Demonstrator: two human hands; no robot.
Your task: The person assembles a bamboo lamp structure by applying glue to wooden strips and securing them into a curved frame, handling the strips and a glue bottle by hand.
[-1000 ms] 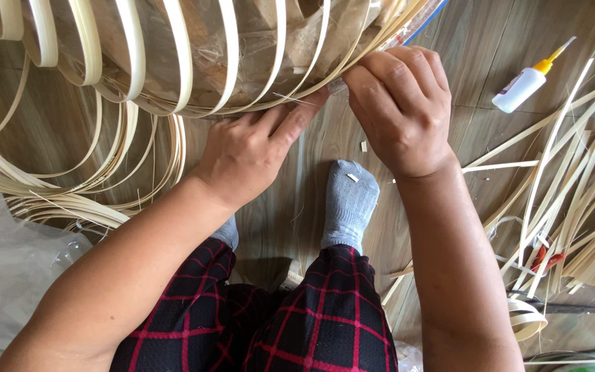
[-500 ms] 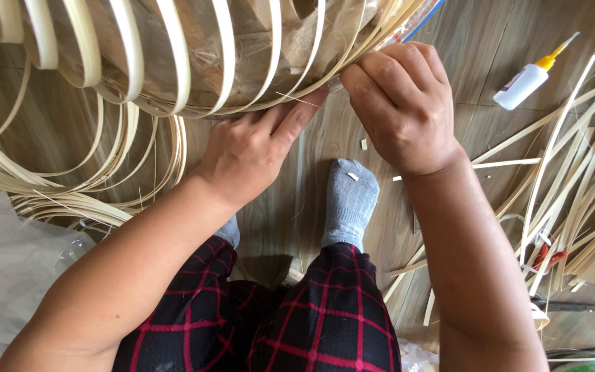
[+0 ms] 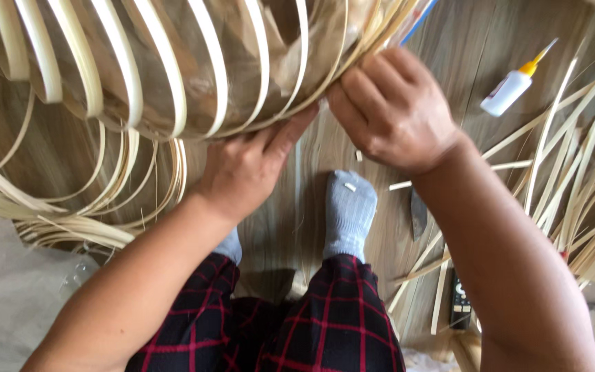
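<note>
Hands [image 3: 242,169] [image 3: 394,110] pinch bamboo frame [image 3: 173,62] strips.

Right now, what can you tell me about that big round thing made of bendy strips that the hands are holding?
The strip frame is a rounded cage of pale, flat strips that look like bamboo, curving side by side with gaps between them. Brownish, crinkled paper shows inside it. It fills the top of the view above the wooden floor. The strips draw together at its lower right edge, where the right hand pinches them. The left hand presses up against its underside.
</note>
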